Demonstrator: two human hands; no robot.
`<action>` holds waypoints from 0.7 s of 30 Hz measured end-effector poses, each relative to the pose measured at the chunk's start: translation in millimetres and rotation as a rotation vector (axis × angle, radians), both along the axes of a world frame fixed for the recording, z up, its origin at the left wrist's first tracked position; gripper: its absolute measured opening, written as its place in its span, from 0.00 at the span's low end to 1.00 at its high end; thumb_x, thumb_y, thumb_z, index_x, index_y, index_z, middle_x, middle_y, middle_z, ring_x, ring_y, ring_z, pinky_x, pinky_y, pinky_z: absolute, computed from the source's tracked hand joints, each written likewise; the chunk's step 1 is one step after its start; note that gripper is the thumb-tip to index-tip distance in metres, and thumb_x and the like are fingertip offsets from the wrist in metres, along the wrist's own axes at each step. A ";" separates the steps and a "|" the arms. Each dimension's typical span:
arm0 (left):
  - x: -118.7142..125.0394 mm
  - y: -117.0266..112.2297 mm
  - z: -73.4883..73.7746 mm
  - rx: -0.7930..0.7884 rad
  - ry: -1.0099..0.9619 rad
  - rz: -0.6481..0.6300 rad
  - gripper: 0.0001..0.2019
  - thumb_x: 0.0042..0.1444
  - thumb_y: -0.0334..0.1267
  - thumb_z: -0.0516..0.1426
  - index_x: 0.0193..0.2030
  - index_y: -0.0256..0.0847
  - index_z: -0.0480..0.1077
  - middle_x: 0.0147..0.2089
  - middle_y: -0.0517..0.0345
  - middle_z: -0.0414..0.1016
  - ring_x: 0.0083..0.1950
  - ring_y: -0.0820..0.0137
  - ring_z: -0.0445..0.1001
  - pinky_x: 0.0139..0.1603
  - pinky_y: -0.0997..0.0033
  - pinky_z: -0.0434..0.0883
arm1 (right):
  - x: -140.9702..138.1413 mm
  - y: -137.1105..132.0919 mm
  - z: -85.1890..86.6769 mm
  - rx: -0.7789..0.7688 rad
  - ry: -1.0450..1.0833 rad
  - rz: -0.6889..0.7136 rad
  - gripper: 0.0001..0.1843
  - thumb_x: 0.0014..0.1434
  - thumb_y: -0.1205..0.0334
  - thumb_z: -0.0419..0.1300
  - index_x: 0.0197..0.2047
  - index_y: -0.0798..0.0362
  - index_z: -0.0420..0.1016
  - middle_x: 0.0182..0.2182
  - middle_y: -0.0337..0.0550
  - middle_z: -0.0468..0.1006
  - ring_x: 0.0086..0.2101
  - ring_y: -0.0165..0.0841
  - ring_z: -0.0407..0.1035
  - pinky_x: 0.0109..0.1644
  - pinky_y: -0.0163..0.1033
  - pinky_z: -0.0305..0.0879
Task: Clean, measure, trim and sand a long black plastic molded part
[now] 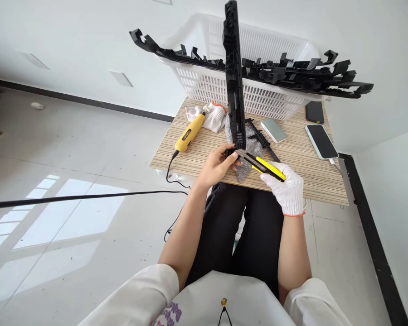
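Across the left part of the white basket [204, 86], black plastic parts [190, 59] jut past the rim, so a bump could tip them out. In front of the basket's left end, the yellow power tool [190, 132] lies on the counter [323, 181]; its black cord [172, 159] hangs over the near edge, where a snagging leg could drag the tool off. Just right of it, close to the basket, rests a spare white glove [216, 118]. Nearer the wearer than the basket's middle, the bare left hand [221, 165] pinches the lower end of a long black strip [235, 86], which stands up in front of the basket; whether it touches the rim I cannot tell. Held only at that end, the strip could twist under pressure. A grey cloth [244, 172] lies beneath, and a black caliper [263, 139] sits right of the strip, before the basket. The gloved right hand [287, 185], nearer the wearer than the basket's right half, is closed around a yellow-and-black cutter [270, 168] aimed at the strip's lower end and the uncovered left thumb: a slip could cut it. Farther right, in front of the basket, a charging phone [322, 141] could be pulled by its cable.
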State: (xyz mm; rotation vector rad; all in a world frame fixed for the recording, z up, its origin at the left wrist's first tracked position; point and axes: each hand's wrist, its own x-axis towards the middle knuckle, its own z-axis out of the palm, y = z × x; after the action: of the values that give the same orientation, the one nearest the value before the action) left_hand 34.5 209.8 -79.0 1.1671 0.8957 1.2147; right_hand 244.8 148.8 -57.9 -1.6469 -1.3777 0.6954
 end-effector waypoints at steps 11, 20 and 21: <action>-1.8 0.7 -2.2 -0.093 -0.064 -0.005 0.39 0.63 0.69 0.41 0.44 0.33 0.75 0.26 0.51 0.76 0.28 0.65 0.77 0.26 0.68 0.73 | 4.9 2.3 -9.1 0.063 -0.101 0.104 0.25 0.49 0.47 0.72 0.48 0.49 0.82 0.42 0.42 0.84 0.41 0.40 0.79 0.50 0.46 0.74; -0.3 0.0 -0.5 -0.103 -0.102 -0.015 0.39 0.63 0.68 0.40 0.43 0.32 0.76 0.25 0.52 0.75 0.27 0.68 0.75 0.25 0.70 0.72 | 6.2 2.9 -7.4 0.035 0.004 0.106 0.25 0.50 0.49 0.72 0.50 0.49 0.81 0.42 0.42 0.84 0.40 0.39 0.79 0.49 0.47 0.76; -0.2 0.2 -0.8 -0.104 -0.093 -0.016 0.38 0.63 0.68 0.41 0.43 0.33 0.76 0.25 0.52 0.75 0.27 0.68 0.75 0.25 0.70 0.72 | 6.2 2.7 -7.1 0.029 0.020 0.102 0.25 0.51 0.49 0.71 0.51 0.49 0.81 0.42 0.42 0.84 0.40 0.39 0.79 0.48 0.47 0.76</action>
State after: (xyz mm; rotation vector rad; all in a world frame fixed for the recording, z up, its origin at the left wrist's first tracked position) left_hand 34.3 210.0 -79.9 1.0247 0.8678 1.1857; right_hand 250.9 151.5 -65.0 -1.5520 -1.4592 0.7450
